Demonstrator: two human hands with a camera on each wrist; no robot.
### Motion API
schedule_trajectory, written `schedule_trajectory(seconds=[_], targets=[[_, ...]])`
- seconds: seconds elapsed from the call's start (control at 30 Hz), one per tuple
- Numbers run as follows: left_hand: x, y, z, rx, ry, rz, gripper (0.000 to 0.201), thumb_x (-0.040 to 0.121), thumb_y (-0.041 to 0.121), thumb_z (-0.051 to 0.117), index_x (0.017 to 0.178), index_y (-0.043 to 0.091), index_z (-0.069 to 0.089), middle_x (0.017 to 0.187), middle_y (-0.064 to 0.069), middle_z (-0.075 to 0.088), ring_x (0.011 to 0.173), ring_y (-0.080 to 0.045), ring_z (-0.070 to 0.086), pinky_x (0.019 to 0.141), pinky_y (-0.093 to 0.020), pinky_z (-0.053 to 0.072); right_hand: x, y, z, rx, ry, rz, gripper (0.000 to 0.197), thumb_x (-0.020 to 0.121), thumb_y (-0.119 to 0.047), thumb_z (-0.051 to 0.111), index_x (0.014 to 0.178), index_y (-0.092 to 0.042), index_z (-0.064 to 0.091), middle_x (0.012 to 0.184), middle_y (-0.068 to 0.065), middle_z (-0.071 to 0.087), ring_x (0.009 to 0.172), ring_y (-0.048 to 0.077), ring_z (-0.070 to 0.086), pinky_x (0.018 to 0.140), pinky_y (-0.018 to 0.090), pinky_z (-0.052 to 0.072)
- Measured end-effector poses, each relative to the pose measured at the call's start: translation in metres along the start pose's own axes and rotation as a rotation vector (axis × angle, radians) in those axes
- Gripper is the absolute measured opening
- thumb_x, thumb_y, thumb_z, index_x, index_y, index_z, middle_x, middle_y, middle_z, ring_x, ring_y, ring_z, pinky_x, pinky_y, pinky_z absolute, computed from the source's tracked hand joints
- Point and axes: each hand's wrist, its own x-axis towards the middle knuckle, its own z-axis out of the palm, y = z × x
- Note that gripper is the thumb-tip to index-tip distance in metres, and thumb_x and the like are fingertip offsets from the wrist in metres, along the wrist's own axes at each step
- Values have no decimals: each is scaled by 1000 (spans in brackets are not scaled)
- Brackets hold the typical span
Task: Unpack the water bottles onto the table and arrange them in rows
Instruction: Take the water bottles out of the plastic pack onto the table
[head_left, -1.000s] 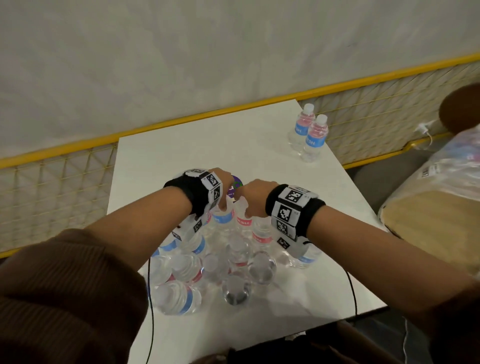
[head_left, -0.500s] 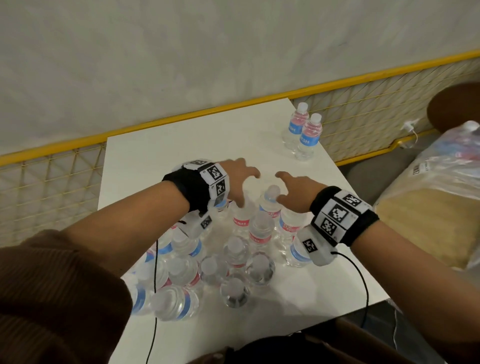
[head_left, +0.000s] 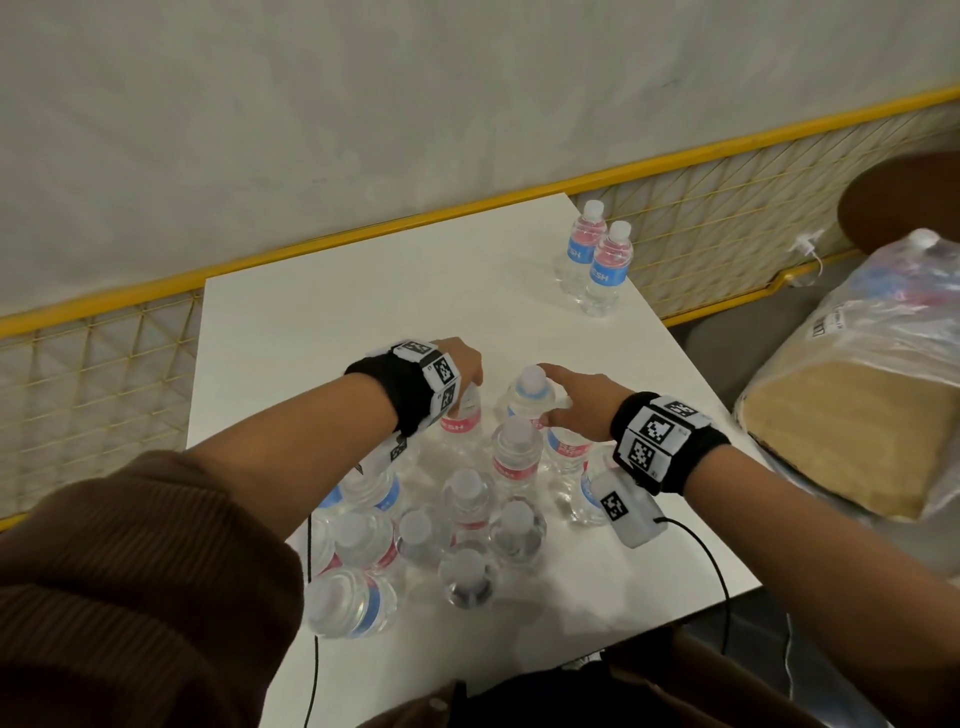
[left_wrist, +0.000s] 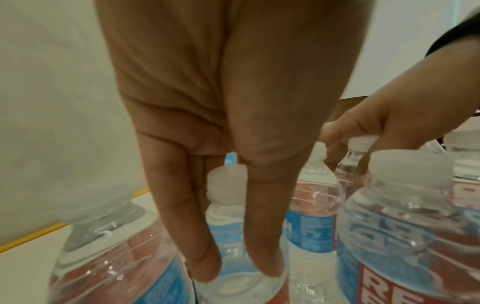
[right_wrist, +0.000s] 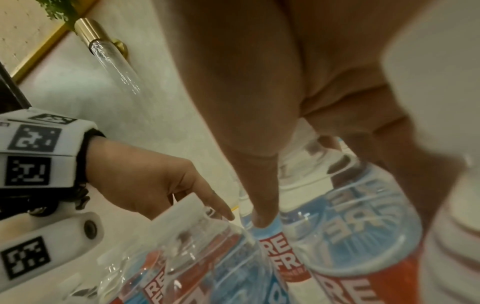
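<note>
Several clear water bottles (head_left: 467, 519) stand bunched near the front of the white table (head_left: 322, 312); one (head_left: 348, 603) lies on its side at the front left. My left hand (head_left: 462, 369) reaches down over a red-labelled bottle (head_left: 460, 421). In the left wrist view its thumb and fingers (left_wrist: 200, 257) hang straight on either side of a bottle's cap (left_wrist: 226, 181), tips touching its shoulder. My right hand (head_left: 566, 400) is over the cluster's back right, fingers curled round the neck of a bottle (left_wrist: 361, 144).
Two more bottles (head_left: 592, 260) stand together at the table's far right edge. A yellow mesh fence (head_left: 78, 374) runs behind the table. A plastic-wrapped bundle (head_left: 857, 395) lies to the right. Wrist cables (head_left: 711, 561) trail off the front edge.
Both hands were together at the cluster's back, then spread apart. Now they have dropped lower onto two separate bottles.
</note>
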Motion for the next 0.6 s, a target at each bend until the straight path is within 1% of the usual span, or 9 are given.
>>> schedule_trajectory(seconds=[0.1,0.2,0.23,0.27,0.33,0.37,0.43,0.5,0.6], targets=[[-4,-1,0,-45,-16,6,67,82,21,71,142,17,40,143,-4,46,128,-25,47,95,-32,42,-1,-4,0,-11,-23,-9,68,87,-33,63,144,-29,25,135,3,50,123,29,49,101,37,39],[-16,-8,-2,-174,64,22,67,83,29,68,142,21,37,138,-4,49,121,-25,50,82,-28,39,-9,-2,-6,13,24,38,83,85,-40,64,149,-22,13,144,9,41,130,30,43,104,35,36],[-25,-14,-3,-226,89,23,69,81,34,68,142,24,36,137,-3,49,121,-24,50,83,-28,39,-16,1,-10,14,64,46,86,85,-42,64,150,-21,11,145,11,40,130,29,43,103,35,36],[-33,-21,-3,-278,109,19,72,79,40,69,142,26,36,137,-1,48,121,-24,49,88,-28,41,-23,6,-12,17,100,41,88,84,-43,65,150,-22,11,145,12,39,130,29,43,104,34,36],[-52,-37,-2,-393,101,-20,74,73,51,70,137,30,40,139,2,47,122,-23,49,100,-37,42,-41,18,-15,31,127,29,88,82,-45,67,149,-23,13,145,11,40,132,26,41,105,34,35],[-62,-46,-1,-458,98,-39,73,73,52,69,136,30,41,140,2,46,123,-22,48,104,-40,41,-50,25,-15,35,119,31,88,80,-46,67,148,-24,15,145,10,40,133,25,40,106,34,34],[-80,-59,3,-592,106,-112,70,79,48,67,139,28,37,144,1,41,130,-20,42,109,-37,35,-65,38,-10,42,99,53,88,79,-47,68,147,-24,18,145,8,40,133,22,40,106,33,34],[-95,-69,7,-727,121,-183,68,81,48,65,140,29,36,145,-1,40,133,-20,39,109,-35,33,-74,46,-4,55,93,58,86,79,-45,68,147,-25,19,145,8,40,133,21,39,106,32,34],[-105,-71,14,-876,109,-216,67,81,46,65,139,29,38,145,-2,41,134,-19,39,110,-34,33,-80,49,7,87,81,50,84,81,-41,68,147,-26,20,144,9,40,132,22,40,102,29,33]])
